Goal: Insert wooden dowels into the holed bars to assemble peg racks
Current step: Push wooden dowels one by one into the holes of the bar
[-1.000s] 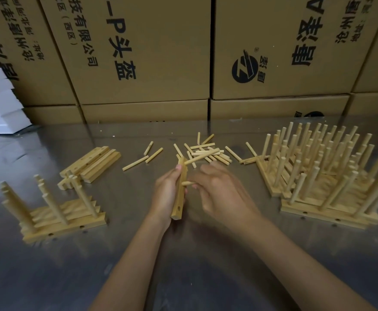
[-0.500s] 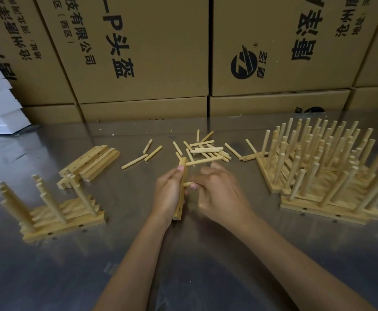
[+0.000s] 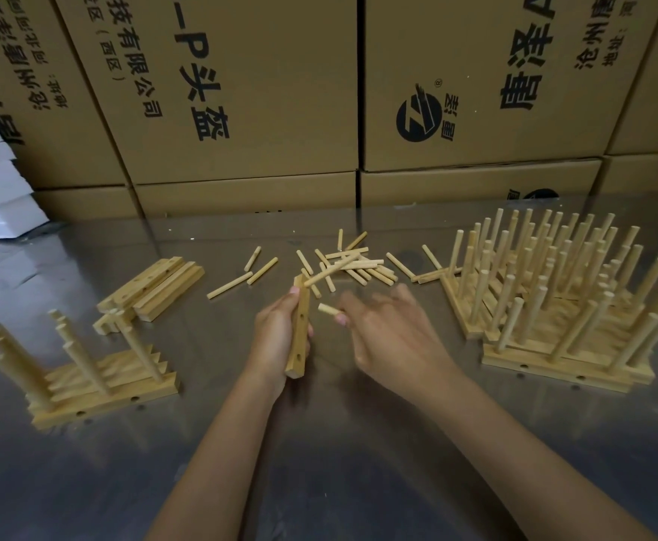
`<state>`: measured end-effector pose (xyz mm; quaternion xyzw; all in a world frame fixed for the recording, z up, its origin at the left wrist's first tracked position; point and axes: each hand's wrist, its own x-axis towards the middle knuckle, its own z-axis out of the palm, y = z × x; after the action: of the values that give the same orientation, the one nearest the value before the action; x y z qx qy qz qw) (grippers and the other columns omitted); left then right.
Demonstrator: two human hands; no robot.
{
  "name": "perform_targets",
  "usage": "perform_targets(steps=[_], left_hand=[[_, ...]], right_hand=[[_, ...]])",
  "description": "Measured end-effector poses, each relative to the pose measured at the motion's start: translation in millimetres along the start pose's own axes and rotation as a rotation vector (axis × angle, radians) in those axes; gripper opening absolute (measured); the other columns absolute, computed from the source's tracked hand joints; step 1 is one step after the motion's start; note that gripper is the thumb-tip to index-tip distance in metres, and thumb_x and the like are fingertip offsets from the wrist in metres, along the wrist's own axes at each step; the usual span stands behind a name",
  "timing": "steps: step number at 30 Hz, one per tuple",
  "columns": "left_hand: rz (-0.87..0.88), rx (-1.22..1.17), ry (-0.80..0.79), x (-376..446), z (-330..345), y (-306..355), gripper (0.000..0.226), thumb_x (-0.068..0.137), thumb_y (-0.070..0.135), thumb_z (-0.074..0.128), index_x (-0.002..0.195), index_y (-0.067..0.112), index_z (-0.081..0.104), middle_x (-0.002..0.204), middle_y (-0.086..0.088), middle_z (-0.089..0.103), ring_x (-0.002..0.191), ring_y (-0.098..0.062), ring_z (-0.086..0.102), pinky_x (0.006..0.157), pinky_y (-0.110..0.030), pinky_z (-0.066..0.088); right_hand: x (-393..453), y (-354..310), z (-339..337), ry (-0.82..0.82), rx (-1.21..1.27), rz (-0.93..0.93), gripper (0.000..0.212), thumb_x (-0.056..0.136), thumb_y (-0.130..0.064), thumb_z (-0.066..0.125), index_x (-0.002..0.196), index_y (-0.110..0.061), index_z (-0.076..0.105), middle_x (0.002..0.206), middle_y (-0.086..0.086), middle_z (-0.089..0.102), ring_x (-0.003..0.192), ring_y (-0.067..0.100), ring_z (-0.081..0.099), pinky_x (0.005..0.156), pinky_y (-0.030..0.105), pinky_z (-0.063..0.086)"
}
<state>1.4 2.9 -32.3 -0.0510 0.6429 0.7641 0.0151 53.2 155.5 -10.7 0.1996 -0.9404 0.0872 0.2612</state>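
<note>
While the left hand (image 3: 276,337) grips a holed bar (image 3: 299,329) upright above the tabletop's (image 3: 319,462) middle, one dowel (image 3: 329,270) seated near its top, the blurred right hand (image 3: 390,337) pinches a short dowel (image 3: 325,308) just beside it. Loose dowels (image 3: 358,263) lie behind; finished racks (image 3: 553,298) crowd the right edge, bare bars (image 3: 155,287) the left.

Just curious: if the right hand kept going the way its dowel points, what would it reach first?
Most likely the holed bar gripped upright in the left hand; the dowel in the right hand points at it, though motion blur leaves depth uncertain.
</note>
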Motion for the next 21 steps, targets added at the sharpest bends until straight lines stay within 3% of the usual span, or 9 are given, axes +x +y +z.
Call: perform_targets(steps=[3, 5, 8, 12, 14, 17, 21], left_hand=[[-0.055, -0.085, 0.025, 1.4, -2.2, 3.4, 0.031, 0.104, 0.035, 0.049, 0.091, 0.012, 0.065, 0.053, -0.006, 0.051, 0.037, -0.014, 0.044, 0.036, -0.019, 0.035], [-0.071, -0.106, 0.03, 1.2, -1.6, 4.4, 0.031, 0.103, 0.035, 0.049, 0.086, 0.013, 0.064, 0.052, -0.005, 0.05, 0.036, -0.013, 0.043, 0.035, -0.018, 0.034], [-0.087, -0.095, 0.03, 0.9, 0.0, 4.2, 0.031, 0.103, 0.035, 0.05, 0.086, 0.015, 0.065, 0.052, -0.004, 0.05, 0.037, -0.013, 0.044, 0.037, -0.018, 0.035], [-0.076, -0.067, 0.017, 1.8, 0.7, 3.1, 0.03, 0.101, 0.035, 0.053, 0.082, 0.016, 0.065, 0.056, -0.004, 0.05, 0.037, -0.011, 0.046, 0.036, -0.02, 0.036], [-0.05, -0.027, -0.002, 1.7, 1.4, 1.4, 0.029, 0.101, 0.036, 0.053, 0.084, 0.017, 0.068, 0.055, -0.003, 0.052, 0.039, -0.01, 0.049, 0.036, -0.022, 0.036], [-0.025, 0.002, -0.035, 0.8, 2.0, -0.2, 0.028, 0.1, 0.036, 0.054, 0.084, 0.021, 0.071, 0.055, 0.0, 0.055, 0.043, -0.009, 0.052, 0.038, -0.022, 0.038], [-0.001, 0.027, -0.046, -0.5, 2.7, -0.6, 0.028, 0.1, 0.036, 0.054, 0.082, 0.023, 0.072, 0.055, 0.002, 0.055, 0.046, -0.009, 0.053, 0.039, -0.023, 0.038]], right_hand=[[4.9, 3.0, -2.3, 0.101, 0.416, 0.174, 0.006, 0.096, -0.033, 0.057, 0.092, -0.027, 0.057, 0.08, -0.014, 0.048, 0.084, 0.007, 0.044, 0.07, 0.024, 0.032], [9.7, 1.4, -3.0, 0.14, 0.778, 0.31, 0.013, 0.093, -0.027, 0.065, 0.084, -0.027, 0.056, 0.064, -0.015, 0.039, 0.064, 0.002, 0.038, 0.056, 0.018, 0.029], [11.3, -0.5, -2.7, 0.119, 1.055, 0.417, 0.02, 0.088, -0.016, 0.072, 0.08, -0.018, 0.054, 0.062, -0.007, 0.049, 0.056, 0.006, 0.046, 0.054, 0.016, 0.037], [10.1, -3.6, 1.4, 0.042, 1.025, 0.463, 0.019, 0.081, -0.006, 0.076, 0.078, -0.012, 0.059, 0.078, 0.007, 0.067, 0.068, 0.014, 0.062, 0.063, 0.025, 0.051], [9.6, -5.8, 4.7, 0.037, 0.962, 0.448, 0.013, 0.083, -0.004, 0.073, 0.086, -0.015, 0.066, 0.082, 0.001, 0.066, 0.077, 0.014, 0.063, 0.071, 0.023, 0.05], [6.9, -8.2, 8.0, 0.027, 0.739, 0.339, 0.016, 0.089, -0.007, 0.066, 0.098, -0.019, 0.073, 0.088, -0.009, 0.061, 0.08, 0.002, 0.057, 0.069, 0.012, 0.043], [3.9, -8.9, 10.7, 0.054, 0.558, 0.195, 0.014, 0.088, -0.008, 0.065, 0.097, -0.015, 0.072, 0.09, -0.006, 0.058, 0.085, 0.004, 0.053, 0.072, 0.016, 0.043]])
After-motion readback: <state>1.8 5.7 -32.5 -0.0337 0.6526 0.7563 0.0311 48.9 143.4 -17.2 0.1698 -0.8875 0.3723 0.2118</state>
